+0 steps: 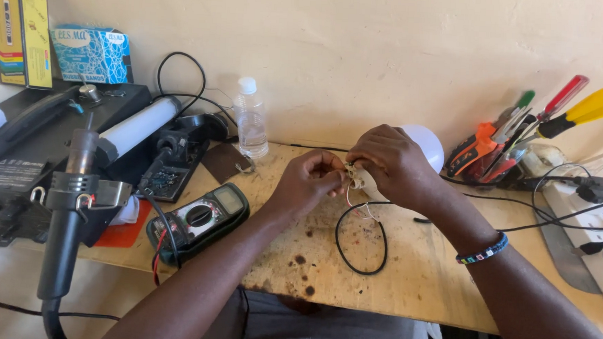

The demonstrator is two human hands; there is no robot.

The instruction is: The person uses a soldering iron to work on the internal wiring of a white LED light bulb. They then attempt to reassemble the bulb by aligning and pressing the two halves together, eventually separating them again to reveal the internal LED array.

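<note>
My left hand [309,180] and my right hand [392,164] meet above the middle of a wooden bench top [419,279]. Between the fingertips of both hands is a small pale electrical part [357,179]. Thin red and white wires [360,208] hang from the part. A black wire [361,240] loops on the wood just below it. A white bulb dome [427,143] shows behind my right hand. A beaded bracelet [483,250] is on my right wrist.
A green multimeter [199,219] lies left of the hands. A hot-air tool [69,205] stands at the near left. A plastic water bottle [252,119] stands by the wall. Screwdrivers and pliers [523,136] lie at the back right, beside a white power strip [581,218].
</note>
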